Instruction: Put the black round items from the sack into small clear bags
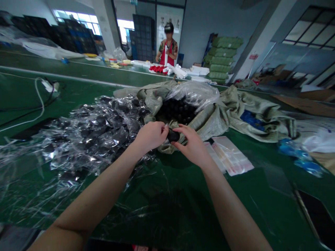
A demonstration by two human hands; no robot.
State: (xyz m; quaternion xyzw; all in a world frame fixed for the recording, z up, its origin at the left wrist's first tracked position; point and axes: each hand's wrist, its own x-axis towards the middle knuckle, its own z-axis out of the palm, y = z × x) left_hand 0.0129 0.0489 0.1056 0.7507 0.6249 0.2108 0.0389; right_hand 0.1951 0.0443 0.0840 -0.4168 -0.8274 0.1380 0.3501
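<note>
A small smooth black rounded piece (pixel 173 135) sits between my two hands, above the table. My right hand (pixel 192 143) grips it from the right, thumb below and fingers above. My left hand (pixel 153 135) is closed in a pinch at the piece's left end; what exactly its fingertips hold is hidden. Just behind the hands lies an open woven sack (pixel 209 120) with many black pieces (pixel 178 109) inside. To the left spreads a heap of black pieces in clear plastic bags (pixel 104 129). Flat clear bags (pixel 231 155) lie right of my right hand.
A phone (pixel 316 218) lies at the right front of the green table (pixel 172 202). Blue plastic wrap (pixel 299 157) and another woven sack (pixel 261 116) are on the right. A white cable (pixel 40 97) runs at the left. Across the table stands a person (pixel 167 48) beside white and red items.
</note>
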